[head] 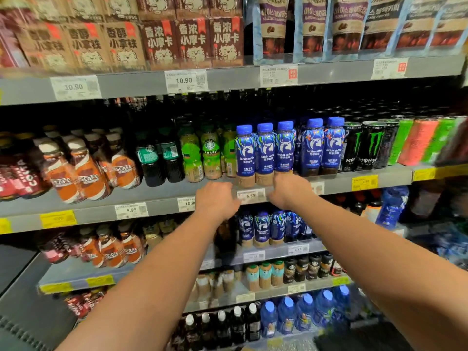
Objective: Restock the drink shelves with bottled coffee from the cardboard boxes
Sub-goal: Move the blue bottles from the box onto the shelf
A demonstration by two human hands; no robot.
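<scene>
Three blue-capped, blue-labelled coffee bottles (264,153) stand in a row at the front of the middle shelf (162,196), with two more (324,148) just to their right. My left hand (216,200) is at the shelf edge, beside the base of the leftmost bottle. My right hand (288,190) lies against the base of the third bottle. I see only the backs of both hands; their fingers are hidden, so whether they grip anything does not show. More of the same blue bottles (268,228) stand one shelf lower. No cardboard box is in view.
Brown-and-orange coffee bottles (86,171) and green-labelled bottles (202,153) fill the shelf to the left, black and coloured cans (367,145) fill the right. Boxed and bagged coffee (177,41) sits on the shelf above. Lower shelves hold more bottles (304,312). Price tags line the shelf edges.
</scene>
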